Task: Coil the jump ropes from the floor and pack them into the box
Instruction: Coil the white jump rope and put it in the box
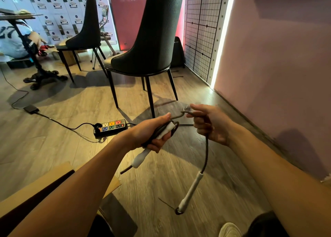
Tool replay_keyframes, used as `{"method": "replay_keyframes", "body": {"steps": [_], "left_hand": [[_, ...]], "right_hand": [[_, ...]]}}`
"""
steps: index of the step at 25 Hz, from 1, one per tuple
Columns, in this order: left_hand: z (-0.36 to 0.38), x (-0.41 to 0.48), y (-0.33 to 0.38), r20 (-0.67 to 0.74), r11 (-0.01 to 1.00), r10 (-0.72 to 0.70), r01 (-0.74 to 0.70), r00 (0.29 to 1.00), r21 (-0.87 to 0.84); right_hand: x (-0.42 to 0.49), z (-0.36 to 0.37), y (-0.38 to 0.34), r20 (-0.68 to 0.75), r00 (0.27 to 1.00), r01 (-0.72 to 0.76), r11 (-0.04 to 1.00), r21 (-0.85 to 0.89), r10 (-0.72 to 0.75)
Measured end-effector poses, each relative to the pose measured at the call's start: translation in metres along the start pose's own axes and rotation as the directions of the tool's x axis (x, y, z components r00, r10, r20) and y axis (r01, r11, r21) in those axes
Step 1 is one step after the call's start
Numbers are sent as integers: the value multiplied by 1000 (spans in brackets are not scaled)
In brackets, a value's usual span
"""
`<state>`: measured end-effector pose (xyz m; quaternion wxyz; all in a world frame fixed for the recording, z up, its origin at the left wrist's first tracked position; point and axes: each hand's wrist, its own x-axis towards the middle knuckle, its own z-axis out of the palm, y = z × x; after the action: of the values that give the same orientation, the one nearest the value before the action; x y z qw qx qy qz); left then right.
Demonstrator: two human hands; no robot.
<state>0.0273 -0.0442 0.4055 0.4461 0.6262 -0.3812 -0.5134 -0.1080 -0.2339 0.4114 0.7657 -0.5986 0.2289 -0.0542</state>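
Note:
A grey jump rope [206, 152] with white foam handles is held between both hands above the wooden floor. My left hand [152, 133] grips a bundle of coiled rope loops together with one white handle [143, 156], which sticks out below the fist. My right hand [211, 122] pinches the rope a short way to the right. From that hand the rope hangs down to the second white handle [190, 192], which dangles just above the floor. An open cardboard box [59, 176] sits at the lower left, partly hidden by my left forearm.
A dark chair [152, 40] stands just ahead, a second chair [86, 31] further left. A power strip [111, 127] with its cable lies on the floor under my left hand. A pink wall [277, 66] runs along the right. A person crouches at far left beside a table.

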Motion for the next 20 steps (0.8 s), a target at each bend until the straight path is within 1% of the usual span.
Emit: {"method": "replay_keyframes", "body": {"steps": [2, 4, 5, 7, 8, 9, 11, 13, 15, 17, 19, 20], "left_hand": [[-3, -3, 2, -46, 1000, 18, -18, 999, 4], [-7, -5, -1, -90, 1000, 2, 0, 996, 16], [-9, -6, -3, -107, 1000, -8, 10, 994, 16], [-11, -6, -5, -136, 1000, -14, 15, 991, 4], [-13, -6, -5, -150, 1000, -8, 8, 989, -1], [-15, -7, -5, -166, 1000, 3, -4, 986, -6], [-19, -7, -4, -211, 1000, 21, -25, 977, -17], [-21, -8, -5, -276, 999, 15, -23, 961, -25], [-21, -8, -8, -364, 999, -20, 1, 931, -50], [-23, -8, -10, -454, 995, -52, 7, 890, -99], [-27, -8, -12, -511, 988, -61, -19, 858, -150], [-28, -8, -13, -523, 983, -68, -34, 850, -183]], "right_hand": [[1, -8, 3, -32, 998, 53, 997, -65, -55], [2, -12, 7, -75, 988, 119, 969, -216, -138], [2, -12, 9, -99, 975, 156, 927, -342, -201], [3, -8, 13, -139, 923, 207, 769, -605, -358], [5, -7, 15, -164, 888, 214, 701, -681, -430], [8, -6, 17, -196, 854, 210, 665, -716, -481], [14, -6, 19, -269, 810, 166, 643, -748, -521], [17, -7, 22, -286, 816, 111, 620, -777, -503], [15, -8, 24, -200, 845, 132, 556, -820, -496], [9, -9, 25, -46, 861, 253, 506, -825, -506], [4, -8, 24, 97, 848, 375, 459, -805, -522], [3, -6, 25, 138, 829, 412, 426, -805, -541]]}}
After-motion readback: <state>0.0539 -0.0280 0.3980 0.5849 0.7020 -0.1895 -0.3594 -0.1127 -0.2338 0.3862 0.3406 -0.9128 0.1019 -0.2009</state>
